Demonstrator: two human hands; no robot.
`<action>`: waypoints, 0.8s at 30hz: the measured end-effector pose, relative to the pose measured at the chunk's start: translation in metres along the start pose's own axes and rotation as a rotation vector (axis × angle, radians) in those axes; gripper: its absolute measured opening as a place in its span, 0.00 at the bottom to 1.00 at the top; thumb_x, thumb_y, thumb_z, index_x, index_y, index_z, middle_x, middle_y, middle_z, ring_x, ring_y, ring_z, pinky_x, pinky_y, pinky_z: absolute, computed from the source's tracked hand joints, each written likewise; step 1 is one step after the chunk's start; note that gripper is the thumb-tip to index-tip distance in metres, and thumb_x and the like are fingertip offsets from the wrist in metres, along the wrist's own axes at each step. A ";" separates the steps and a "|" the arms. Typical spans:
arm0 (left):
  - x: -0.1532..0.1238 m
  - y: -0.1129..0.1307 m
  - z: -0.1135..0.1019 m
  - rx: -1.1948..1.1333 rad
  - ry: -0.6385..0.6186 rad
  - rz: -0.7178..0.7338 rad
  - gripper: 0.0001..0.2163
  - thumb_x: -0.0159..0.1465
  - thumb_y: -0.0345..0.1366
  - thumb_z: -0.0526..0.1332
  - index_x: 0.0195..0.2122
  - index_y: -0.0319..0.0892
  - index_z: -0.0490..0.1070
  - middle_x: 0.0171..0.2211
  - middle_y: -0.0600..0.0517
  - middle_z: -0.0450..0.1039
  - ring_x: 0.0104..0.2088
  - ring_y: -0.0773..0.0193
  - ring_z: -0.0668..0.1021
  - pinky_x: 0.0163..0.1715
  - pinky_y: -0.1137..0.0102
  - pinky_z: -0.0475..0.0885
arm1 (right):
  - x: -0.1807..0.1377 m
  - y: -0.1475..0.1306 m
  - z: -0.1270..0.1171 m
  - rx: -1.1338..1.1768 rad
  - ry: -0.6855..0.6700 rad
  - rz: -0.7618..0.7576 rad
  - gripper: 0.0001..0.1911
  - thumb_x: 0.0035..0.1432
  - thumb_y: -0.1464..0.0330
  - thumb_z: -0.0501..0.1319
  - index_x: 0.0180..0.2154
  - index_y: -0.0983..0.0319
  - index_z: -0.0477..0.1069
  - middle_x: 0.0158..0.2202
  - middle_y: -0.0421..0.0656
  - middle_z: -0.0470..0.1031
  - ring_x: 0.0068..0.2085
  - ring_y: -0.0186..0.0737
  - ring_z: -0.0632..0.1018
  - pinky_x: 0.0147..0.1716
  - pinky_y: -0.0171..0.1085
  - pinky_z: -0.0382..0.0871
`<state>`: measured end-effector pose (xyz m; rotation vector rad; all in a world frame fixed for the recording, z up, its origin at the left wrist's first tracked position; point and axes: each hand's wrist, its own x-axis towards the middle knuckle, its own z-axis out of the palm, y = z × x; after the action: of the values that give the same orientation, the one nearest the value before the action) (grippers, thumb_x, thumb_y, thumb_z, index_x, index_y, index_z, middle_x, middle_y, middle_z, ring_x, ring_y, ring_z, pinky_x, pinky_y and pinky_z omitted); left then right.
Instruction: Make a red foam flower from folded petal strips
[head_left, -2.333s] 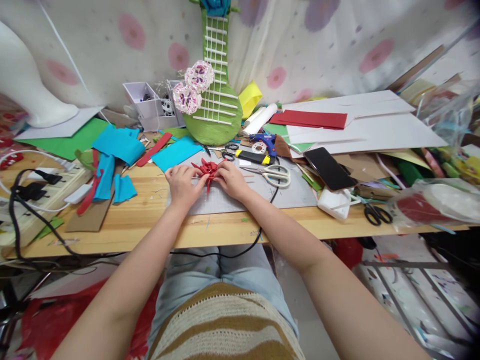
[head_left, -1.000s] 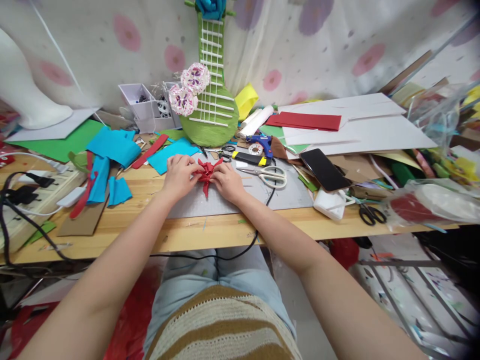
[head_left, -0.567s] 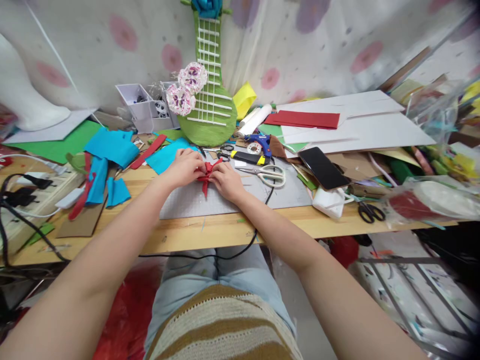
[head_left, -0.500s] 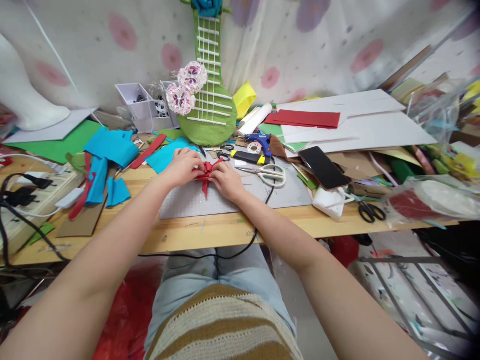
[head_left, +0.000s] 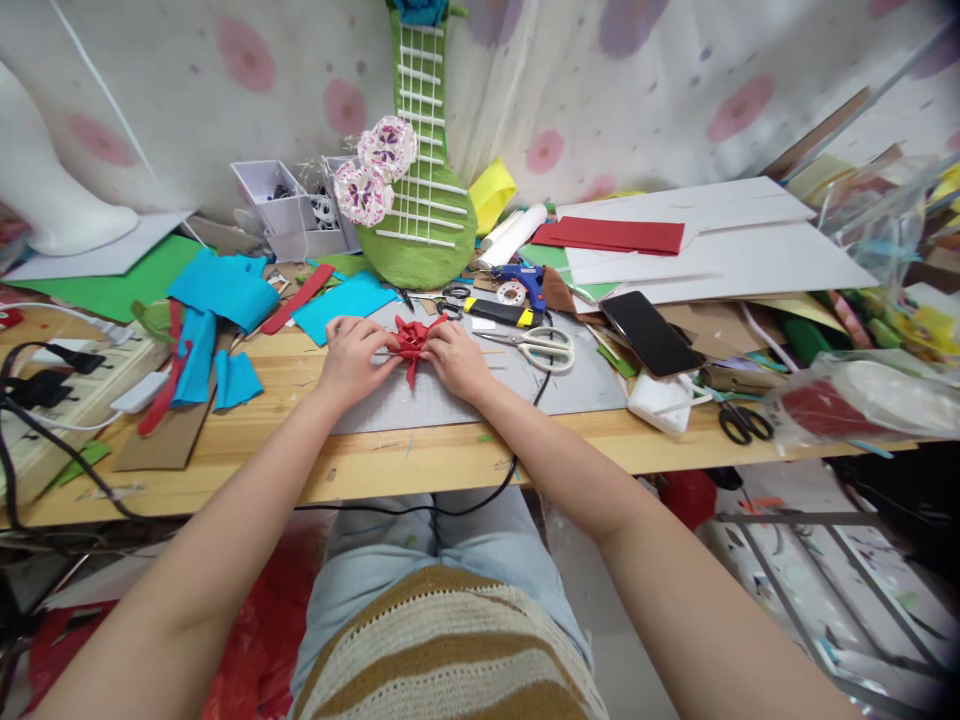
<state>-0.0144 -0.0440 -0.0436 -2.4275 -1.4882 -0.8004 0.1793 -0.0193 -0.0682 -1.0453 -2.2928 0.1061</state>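
Note:
Between my two hands, over the grey cutting mat (head_left: 577,393), is a red crepe paper flower (head_left: 410,341) with pointed strips sticking out and one hanging down. My left hand (head_left: 355,356) pinches its left side, thumb and fingers together. On the other side, the bent fingers of my right hand (head_left: 455,357) grip the flower's right edge. A thin pale stick (head_left: 492,352) shows just right of my right hand. White-handled scissors (head_left: 544,347) lie close by on the mat, with a yellow and black utility knife (head_left: 502,313) behind them.
Behind the mat stands a green paper guitar (head_left: 420,250) with two pink-white flowers. A blue glue gun (head_left: 529,285) and a phone (head_left: 649,334) lie to the right. Blue crepe paper (head_left: 225,290) and a power strip (head_left: 82,400) are at left. A black cord (head_left: 517,450) crosses the table edge.
My left hand has shifted down and slightly left, from the flower's upper left to its left side. More of the flower shows now. My right hand stays nearly in place.

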 end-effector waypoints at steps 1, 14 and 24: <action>-0.005 -0.002 0.003 0.016 0.025 -0.012 0.07 0.58 0.43 0.62 0.32 0.46 0.73 0.35 0.50 0.73 0.42 0.56 0.69 0.45 0.59 0.56 | 0.000 0.001 0.001 0.003 0.006 -0.009 0.12 0.62 0.67 0.54 0.33 0.64 0.75 0.39 0.49 0.70 0.44 0.43 0.66 0.45 0.41 0.65; -0.016 -0.006 0.012 0.013 0.161 -0.276 0.08 0.51 0.43 0.68 0.28 0.47 0.72 0.33 0.50 0.72 0.41 0.54 0.69 0.46 0.57 0.56 | 0.000 0.005 0.004 0.014 0.011 -0.041 0.12 0.61 0.68 0.55 0.31 0.64 0.75 0.38 0.49 0.70 0.42 0.43 0.67 0.44 0.41 0.65; -0.013 0.019 0.006 0.043 0.239 -0.288 0.07 0.56 0.42 0.62 0.26 0.45 0.74 0.31 0.50 0.73 0.39 0.56 0.71 0.46 0.57 0.57 | 0.001 0.003 0.003 0.034 0.003 -0.009 0.11 0.62 0.67 0.54 0.32 0.64 0.73 0.38 0.48 0.68 0.43 0.42 0.66 0.46 0.42 0.64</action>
<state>-0.0003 -0.0607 -0.0531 -2.0267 -1.7564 -1.0588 0.1792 -0.0161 -0.0716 -1.0173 -2.2851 0.1399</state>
